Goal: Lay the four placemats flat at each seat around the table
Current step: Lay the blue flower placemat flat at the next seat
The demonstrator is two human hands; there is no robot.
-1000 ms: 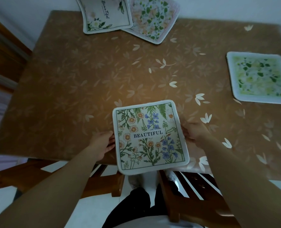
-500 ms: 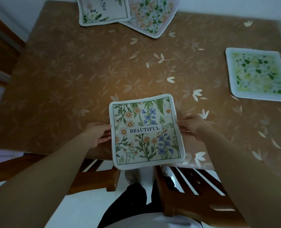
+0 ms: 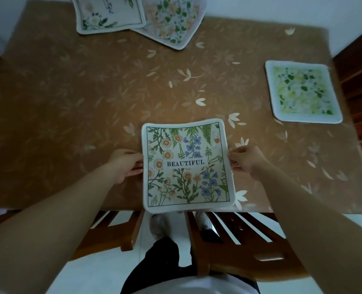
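A white-edged placemat with wildflowers and the word BEAUTIFUL lies at the near edge of the brown table, its near edge overhanging slightly. My left hand grips its left edge and my right hand grips its right edge. A green and yellow floral placemat lies flat at the right side. At the far edge two placemats overlap: a cream one with script lettering rests on a pink-and-green floral one.
Two wooden chairs stand below the near table edge, with my legs and feet between them on a white floor. Dark wooden furniture stands at the right. A white wall runs behind the table.
The BEAUTIFUL placemat has shifted farther onto the table and straightened, with both hands still on its sides. The view has moved closer to the table.
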